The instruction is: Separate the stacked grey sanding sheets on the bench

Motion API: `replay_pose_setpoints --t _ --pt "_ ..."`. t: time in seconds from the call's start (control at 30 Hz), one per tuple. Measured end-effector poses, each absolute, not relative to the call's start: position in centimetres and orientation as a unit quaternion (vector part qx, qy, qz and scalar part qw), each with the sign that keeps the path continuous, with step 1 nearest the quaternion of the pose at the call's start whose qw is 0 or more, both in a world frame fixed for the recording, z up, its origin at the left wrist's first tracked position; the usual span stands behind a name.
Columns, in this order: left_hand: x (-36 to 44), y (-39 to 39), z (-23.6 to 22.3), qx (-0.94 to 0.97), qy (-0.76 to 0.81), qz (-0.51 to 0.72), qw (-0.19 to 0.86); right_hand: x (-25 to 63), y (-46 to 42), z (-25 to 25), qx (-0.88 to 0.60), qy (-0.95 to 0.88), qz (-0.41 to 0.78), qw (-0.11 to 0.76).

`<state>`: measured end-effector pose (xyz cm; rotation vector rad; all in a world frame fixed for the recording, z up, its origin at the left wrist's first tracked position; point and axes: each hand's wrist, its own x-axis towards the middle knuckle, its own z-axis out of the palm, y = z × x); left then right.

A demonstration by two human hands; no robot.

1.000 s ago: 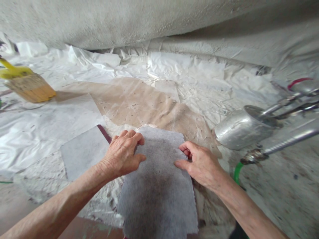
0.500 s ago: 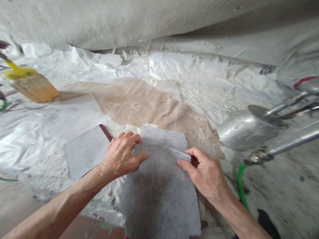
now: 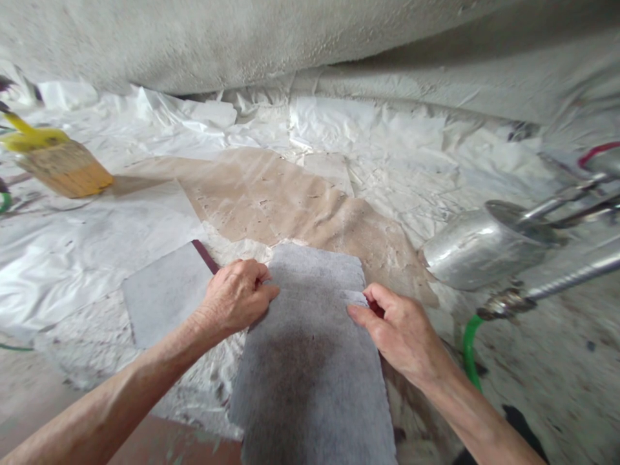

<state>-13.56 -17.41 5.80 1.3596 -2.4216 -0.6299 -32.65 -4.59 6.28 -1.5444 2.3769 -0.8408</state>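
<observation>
Two-handed, clamping a grey sandpaper sheet point(image 3: 314, 374) by opposite edges, in the grip of left hand point(image 3: 236, 290) and right hand point(image 3: 402, 332). Slightly creased at the right edge. Lying by the near border of brown paper point(image 3: 271, 200), between a smaller grey sheet point(image 3: 162, 297) and a metal cup point(image 3: 472, 252).

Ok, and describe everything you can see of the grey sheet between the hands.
The grey sheet looks like fibrous cloth or paper, oblong, with rough edges and a darker middle, perhaps shadow. Creases cross it near its far end. The left hand holds its left edge, the right hand its right edge. Its near end runs out of view; brown paper lies beyond its far edge.
</observation>
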Motion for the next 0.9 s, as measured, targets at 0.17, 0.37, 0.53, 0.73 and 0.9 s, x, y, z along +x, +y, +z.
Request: replay_pose_setpoints --t 0.17,0.37,0.53,0.73,0.9 --pt "-13.9 -17.2 5.8 0.478 -0.844 -0.191 0.148 -32.6 -4.9 6.1 -0.519 0.814 -0.246 0.085" --pt "-13.5 -16.1 5.4 0.458 -0.862 -0.112 0.187 -31.9 -4.1 5.6 -0.52 0.823 -0.215 -0.082" --pt "-12.2 -15.7 4.6 0.374 -0.885 -0.069 0.268 -32.2 -3.1 5.6 -0.642 0.694 -0.269 -0.182" --pt "-12.6 -16.4 5.2 0.365 -0.903 -0.116 0.197 -32.8 -4.0 6.1 -0.609 0.761 -0.223 -0.034" --pt "-12.9 -16.5 5.7 0.377 -0.898 -0.141 0.179 -32.6 -4.4 6.6 -0.551 0.809 -0.197 0.06"
